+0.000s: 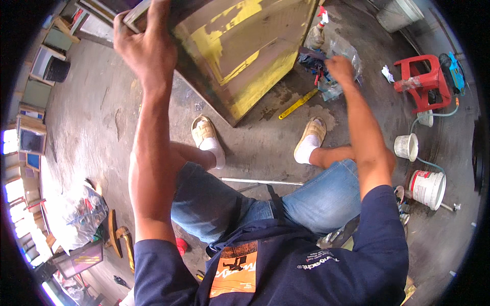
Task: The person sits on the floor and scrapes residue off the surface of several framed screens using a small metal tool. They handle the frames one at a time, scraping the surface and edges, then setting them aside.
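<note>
A large screen-printing frame (214, 100) stands tilted before me, one corner low near my left foot. Its mesh (245, 42) is smeared with yellow and brownish ink. My left hand (147, 49) grips the frame's upper left edge. To the right of the mesh, my right hand (340, 70) is closed, with a thin dark flat strip (313, 53) reaching from it toward the frame; blur hides what the strip is. Below that hand are crumpled clear plastic (333, 91) and dark rags (310, 63). A long yellow flat tool (298, 104) lies on the floor between frame and feet.
A spray bottle (316, 36) stands beyond the rags. To the right are a red plastic stool (423, 82), a white tub (406, 147), a paint bucket (427, 189) and a hose (432, 162). Smaller frames (32, 139) line the left wall; a plastic bag (86, 208) lies lower left.
</note>
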A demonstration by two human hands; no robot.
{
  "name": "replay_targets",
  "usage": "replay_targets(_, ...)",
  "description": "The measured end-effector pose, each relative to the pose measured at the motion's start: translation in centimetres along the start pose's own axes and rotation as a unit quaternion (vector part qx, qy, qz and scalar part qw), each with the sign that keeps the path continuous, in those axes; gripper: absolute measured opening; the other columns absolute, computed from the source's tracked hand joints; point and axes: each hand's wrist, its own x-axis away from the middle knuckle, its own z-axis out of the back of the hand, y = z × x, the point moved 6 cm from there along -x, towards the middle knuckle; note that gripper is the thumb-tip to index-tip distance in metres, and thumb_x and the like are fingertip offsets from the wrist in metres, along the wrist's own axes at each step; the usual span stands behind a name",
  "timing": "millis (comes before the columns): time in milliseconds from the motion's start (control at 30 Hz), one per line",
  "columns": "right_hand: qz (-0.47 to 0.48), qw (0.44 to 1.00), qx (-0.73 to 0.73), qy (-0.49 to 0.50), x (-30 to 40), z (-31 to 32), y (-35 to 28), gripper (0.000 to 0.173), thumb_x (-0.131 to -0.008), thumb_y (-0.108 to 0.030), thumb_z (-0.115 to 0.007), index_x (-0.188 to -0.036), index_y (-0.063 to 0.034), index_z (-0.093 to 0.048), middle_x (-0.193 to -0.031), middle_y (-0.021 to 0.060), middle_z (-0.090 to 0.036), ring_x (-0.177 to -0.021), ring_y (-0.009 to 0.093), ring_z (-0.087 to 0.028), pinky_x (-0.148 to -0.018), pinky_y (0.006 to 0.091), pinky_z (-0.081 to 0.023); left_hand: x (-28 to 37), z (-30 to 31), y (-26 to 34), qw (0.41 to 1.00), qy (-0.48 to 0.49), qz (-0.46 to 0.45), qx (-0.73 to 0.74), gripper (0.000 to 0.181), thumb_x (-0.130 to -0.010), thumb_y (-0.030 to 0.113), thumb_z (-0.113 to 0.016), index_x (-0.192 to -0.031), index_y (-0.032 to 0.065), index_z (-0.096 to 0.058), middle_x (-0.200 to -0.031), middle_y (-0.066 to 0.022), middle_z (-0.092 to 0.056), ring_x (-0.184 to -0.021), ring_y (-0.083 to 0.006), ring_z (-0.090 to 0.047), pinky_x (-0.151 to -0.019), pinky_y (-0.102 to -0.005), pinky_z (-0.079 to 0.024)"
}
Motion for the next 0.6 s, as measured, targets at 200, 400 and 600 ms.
replay_targets(200, -0.030, 1.000, -0.007, -0.004, -3.0, 3.4, 8.3, 0.040, -0.081, -0.039, -0.064, -0.097, -0.0035, -0.073, -0.106, 0.0237, -0.069, -0.101, 0.042, -0.066, -0.088, 0.0494, -0.051, 0.6, 0.2, -0.2, 1.000, 0.010, 0.028, 0.002, 0.044, -0.086, 0.037, -0.079, -0.097, -0.0023, -0.063, -0.081, -0.0067, -0.069, -0.072, -0.0115, -0.063, -0.071, -0.0241, -0.050)
replay_targets(400, -0.121, 0.989, 0.036, -0.075, -4.2, 0.9, 9.3, 0.041, -0.082, -0.037, -0.065, -0.109, -0.0057, -0.072, -0.116, 0.0217, -0.068, -0.109, 0.042, -0.063, -0.094, 0.0491, -0.050, 0.8, -0.2, 0.2, 0.998, 0.016, 0.053, -0.012, 0.045, -0.087, 0.038, -0.078, -0.099, -0.0018, -0.062, -0.082, -0.0074, -0.069, -0.074, -0.0117, -0.063, -0.073, -0.0249, -0.049)
replay_targets(600, -0.203, 0.978, 0.032, -0.025, -2.1, 1.7, 14.8, 0.042, -0.083, -0.035, -0.063, -0.108, -0.0015, -0.072, -0.116, 0.0249, -0.067, -0.113, 0.041, -0.063, -0.097, 0.0478, -0.049, 0.3, -0.8, -0.1, 0.999, 0.009, 0.047, -0.013, 0.039, -0.091, 0.034, -0.075, -0.099, -0.0011, -0.060, -0.083, -0.0075, -0.069, -0.076, -0.0111, -0.062, -0.072, -0.0250, -0.049)
